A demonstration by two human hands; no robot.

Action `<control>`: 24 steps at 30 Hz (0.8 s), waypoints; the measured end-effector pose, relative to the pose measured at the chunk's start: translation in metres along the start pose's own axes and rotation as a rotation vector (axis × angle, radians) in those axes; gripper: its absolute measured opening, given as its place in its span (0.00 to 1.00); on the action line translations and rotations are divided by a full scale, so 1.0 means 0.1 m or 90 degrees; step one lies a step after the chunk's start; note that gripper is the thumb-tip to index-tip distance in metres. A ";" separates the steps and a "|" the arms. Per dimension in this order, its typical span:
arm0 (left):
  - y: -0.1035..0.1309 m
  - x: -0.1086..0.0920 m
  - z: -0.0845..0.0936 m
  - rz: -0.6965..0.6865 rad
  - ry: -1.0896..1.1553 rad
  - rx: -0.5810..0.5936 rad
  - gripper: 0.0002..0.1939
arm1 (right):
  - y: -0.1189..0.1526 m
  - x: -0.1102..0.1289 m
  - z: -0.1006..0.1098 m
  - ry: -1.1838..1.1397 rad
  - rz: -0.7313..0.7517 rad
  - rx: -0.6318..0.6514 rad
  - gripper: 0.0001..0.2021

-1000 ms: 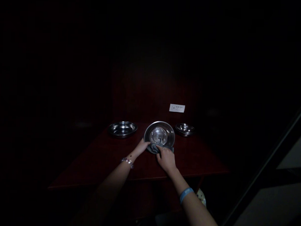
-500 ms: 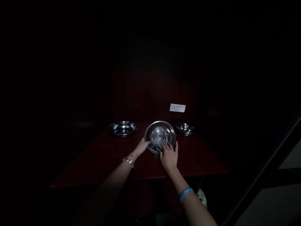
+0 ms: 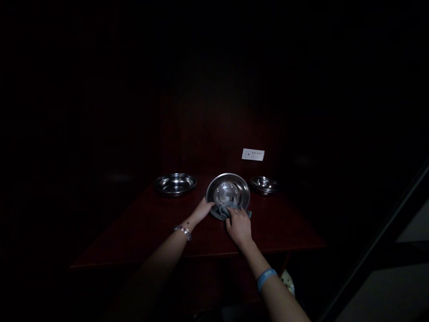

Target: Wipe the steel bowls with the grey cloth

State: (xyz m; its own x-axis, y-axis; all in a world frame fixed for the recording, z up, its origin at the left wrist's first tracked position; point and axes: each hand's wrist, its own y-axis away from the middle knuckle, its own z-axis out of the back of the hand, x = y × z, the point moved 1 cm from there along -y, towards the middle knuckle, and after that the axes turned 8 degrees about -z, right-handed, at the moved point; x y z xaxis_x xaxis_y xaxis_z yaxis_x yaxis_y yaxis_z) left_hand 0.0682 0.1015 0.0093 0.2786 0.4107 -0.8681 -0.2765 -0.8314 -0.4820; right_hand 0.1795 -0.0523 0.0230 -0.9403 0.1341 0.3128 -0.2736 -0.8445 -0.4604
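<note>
A round steel bowl (image 3: 228, 182) is tilted up over the red table, its inside facing me. My left hand (image 3: 201, 209) grips its lower left rim, the thumb over the edge and the other fingers hidden behind. My right hand (image 3: 239, 225) is closed on a grey cloth (image 3: 224, 209) and presses it against the lower inside of the bowl. One end of the cloth sticks out to the right of the fingers.
The dark red table (image 3: 145, 233) bears a wide steel basin (image 3: 175, 190) at the back left and a small stack of steel bowls (image 3: 265, 184) at the back right. A white socket panel (image 3: 253, 154) is on the wall behind. The surroundings are very dark.
My right hand has shifted slightly left and down with the cloth, which now shows more on both sides of the fingers. My left hand and the bowl have hardly moved.
</note>
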 end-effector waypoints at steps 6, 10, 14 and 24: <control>0.01 0.02 0.03 -0.024 -0.025 0.014 0.23 | 0.00 0.01 0.03 -0.026 0.027 0.062 0.23; 0.01 0.02 0.05 -0.004 -0.034 0.008 0.22 | 0.00 0.01 0.05 -0.042 0.037 0.095 0.24; 0.01 0.03 0.06 0.012 -0.035 0.007 0.22 | 0.00 0.00 0.04 -0.073 0.062 0.105 0.24; 0.05 -0.04 0.04 0.019 -0.023 0.023 0.21 | -0.02 -0.02 0.06 -0.147 0.053 0.116 0.22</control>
State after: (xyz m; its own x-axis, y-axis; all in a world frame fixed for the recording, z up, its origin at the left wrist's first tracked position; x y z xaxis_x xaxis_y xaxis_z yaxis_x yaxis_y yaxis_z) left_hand 0.0622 0.0974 0.0100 0.2367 0.3997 -0.8855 -0.3167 -0.8299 -0.4593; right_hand 0.1834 -0.0538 0.0281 -0.8811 -0.0439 0.4708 -0.1365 -0.9297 -0.3421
